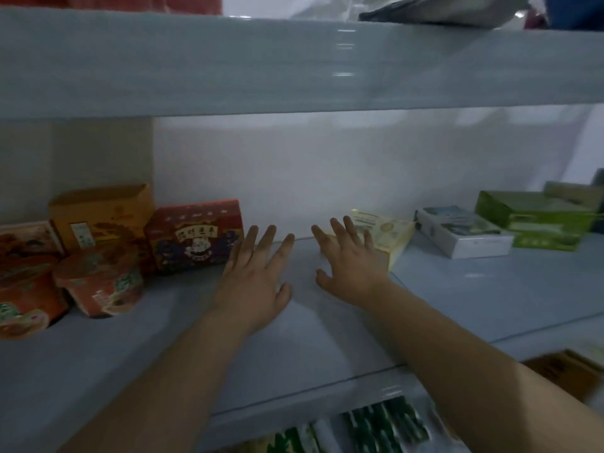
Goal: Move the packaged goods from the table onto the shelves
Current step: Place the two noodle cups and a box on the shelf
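- Hands reach side by side into the middle shelf (pixel 327 328): the left hand (pixel 253 276) and right hand (pixel 349 263) are both palm down, fingers straight and fanned apart, gripping nothing.
- The left hand hovers just beside the red box (pixel 196 235); I cannot tell whether its little finger touches the carton.
- The right hand's fingers lie over the near left end of the yellow box (pixel 390 238), which rests flat at the back of the shelf. Whether they press on it is unclear.
- Goods already shelved: an orange box (pixel 101 210) and 2 noodle cups (pixel 98 279) at the left, a white box (pixel 464 232) and a green box (pixel 536 220) at the right. A bare gap lies between the red and yellow boxes.
- Green packets (pixel 382 423) show on the shelf below; the table is out of view.
- Step in hand, as I judge it: a placement into this shelf is at its end, or the yellow box is being nudged square.
- Next move likely calls for drawing both arms out under the upper shelf (pixel 228 67) without brushing the cups, then turning to the table for another package to fill the gap.
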